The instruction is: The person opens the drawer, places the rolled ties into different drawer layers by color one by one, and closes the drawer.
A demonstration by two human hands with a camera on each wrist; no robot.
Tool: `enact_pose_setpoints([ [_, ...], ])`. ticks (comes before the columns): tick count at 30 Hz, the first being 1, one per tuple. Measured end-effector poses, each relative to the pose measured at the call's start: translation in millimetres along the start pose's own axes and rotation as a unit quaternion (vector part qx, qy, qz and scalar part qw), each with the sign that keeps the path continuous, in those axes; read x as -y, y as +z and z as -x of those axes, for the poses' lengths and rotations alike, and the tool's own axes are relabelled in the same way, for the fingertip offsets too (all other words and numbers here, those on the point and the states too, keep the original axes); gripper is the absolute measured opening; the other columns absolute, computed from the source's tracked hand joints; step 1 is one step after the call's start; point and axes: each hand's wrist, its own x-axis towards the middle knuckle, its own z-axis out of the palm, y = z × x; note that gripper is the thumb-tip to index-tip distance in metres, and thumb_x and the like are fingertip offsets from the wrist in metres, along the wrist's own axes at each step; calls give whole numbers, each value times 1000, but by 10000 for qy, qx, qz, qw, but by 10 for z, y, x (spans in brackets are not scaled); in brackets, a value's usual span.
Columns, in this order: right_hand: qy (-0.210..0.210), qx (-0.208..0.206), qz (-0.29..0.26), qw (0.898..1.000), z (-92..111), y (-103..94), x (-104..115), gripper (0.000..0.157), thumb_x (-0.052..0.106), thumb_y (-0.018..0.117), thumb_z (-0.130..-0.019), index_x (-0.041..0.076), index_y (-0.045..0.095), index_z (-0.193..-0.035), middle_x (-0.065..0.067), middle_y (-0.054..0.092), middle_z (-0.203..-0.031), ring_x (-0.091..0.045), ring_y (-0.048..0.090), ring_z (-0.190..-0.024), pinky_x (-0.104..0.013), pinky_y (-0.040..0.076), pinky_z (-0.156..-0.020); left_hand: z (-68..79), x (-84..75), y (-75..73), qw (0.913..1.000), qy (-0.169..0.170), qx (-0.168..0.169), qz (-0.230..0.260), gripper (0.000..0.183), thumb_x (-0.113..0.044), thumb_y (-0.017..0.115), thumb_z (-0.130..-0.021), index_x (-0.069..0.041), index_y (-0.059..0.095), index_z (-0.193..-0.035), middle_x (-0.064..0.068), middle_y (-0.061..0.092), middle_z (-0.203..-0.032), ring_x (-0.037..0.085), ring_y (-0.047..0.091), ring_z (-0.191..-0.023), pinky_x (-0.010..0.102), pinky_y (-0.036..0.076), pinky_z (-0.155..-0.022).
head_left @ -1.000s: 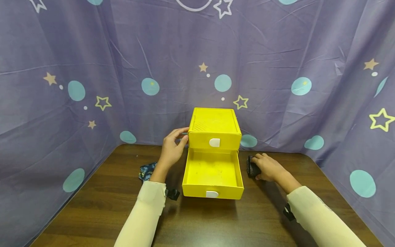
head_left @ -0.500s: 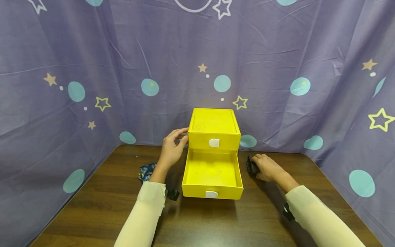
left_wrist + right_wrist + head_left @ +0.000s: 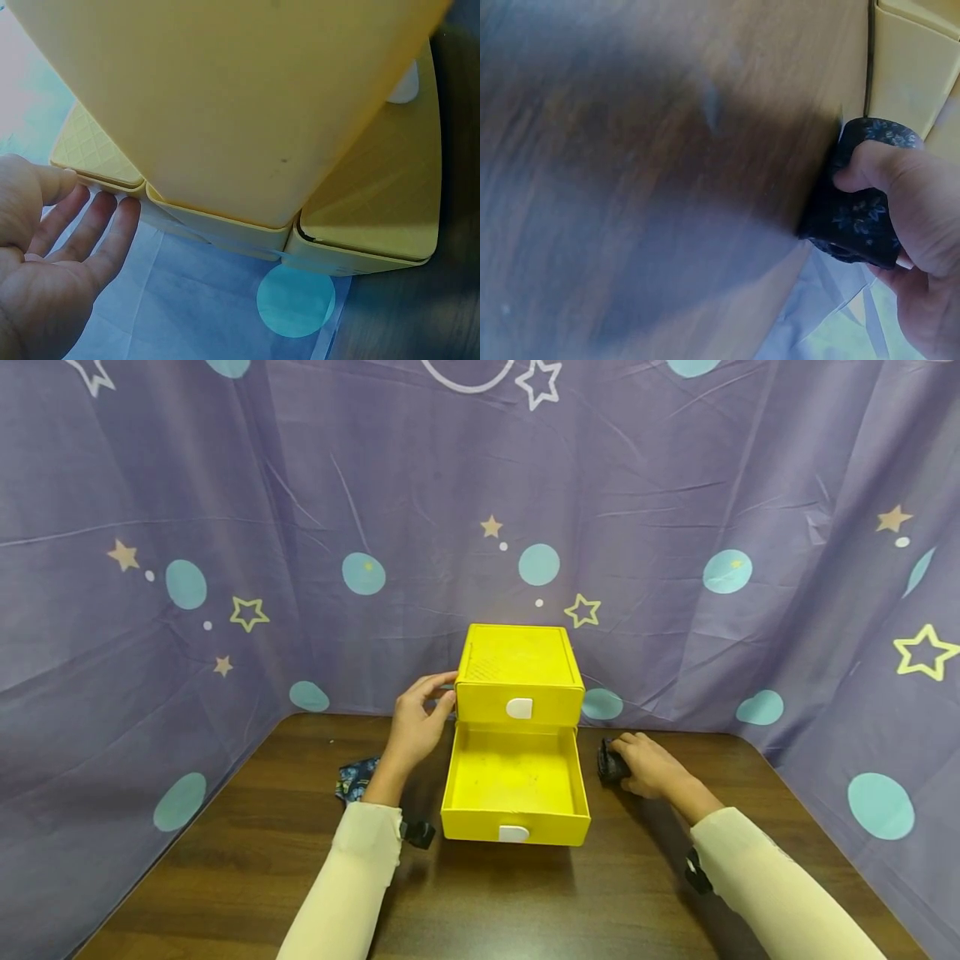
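A yellow two-drawer box (image 3: 519,656) stands in the middle of the table, its lower drawer (image 3: 517,772) pulled out and bare inside. Its upper drawer is closed. My left hand (image 3: 416,722) rests its fingertips against the box's left side; in the left wrist view the fingers (image 3: 112,240) are extended along the edge. On the right, my right hand (image 3: 654,767) grips a dark, floral-printed folded cloth (image 3: 611,764). The right wrist view shows the thumb (image 3: 866,165) lying across this folded cloth (image 3: 862,217), which is on the tabletop.
A dark blue patterned cloth (image 3: 356,777) lies left of the box, partly behind the left forearm. The brown wooden table (image 3: 510,910) ends at a purple curtain (image 3: 420,493) with stars and dots. White tabs (image 3: 519,708) mark the drawer fronts.
The camera view shifts very slightly. Both hands, the box and the open drawer stay in place; the right hand keeps its grip on the folded cloth, which looks slightly more bunched.
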Motion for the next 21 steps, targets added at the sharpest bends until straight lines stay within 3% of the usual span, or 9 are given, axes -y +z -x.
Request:
enact_pose_setpoints([
  [4, 4, 4, -61, 10000, 0, -4, -17, 57, 13, 90, -74, -5, 66, -122, -23, 63, -121, -43, 60, -108, -55, 51, -95, 1, -7, 0, 10000, -19, -12, -27, 32, -12, 63, -103, -9, 67, -135, 9, 65, -129, 26, 67, -111, 45, 60, -89],
  [10, 13, -168, -58, 9998, 8, -20, -29, 56, 18, 89, -78, -6, 67, -123, -24, 62, -116, -41, 58, -103, -55, 52, -90, 2, -11, -2, 10000, 39, -25, -36, 32, -12, 63, -103, -8, 67, -134, 10, 65, -128, 27, 67, -111, 51, 59, -89],
  [21, -287, -192, 880, 9955, -12, -59, -9, 48, 24, 86, -81, -1, 66, -117, -17, 63, -105, -38, 57, -93, -54, 52, -80, 2, -2, -5, 10000, 46, -38, -13, 31, -12, 63, -103, -7, 68, -134, 10, 65, -128, 27, 67, -110, 47, 59, -89],
])
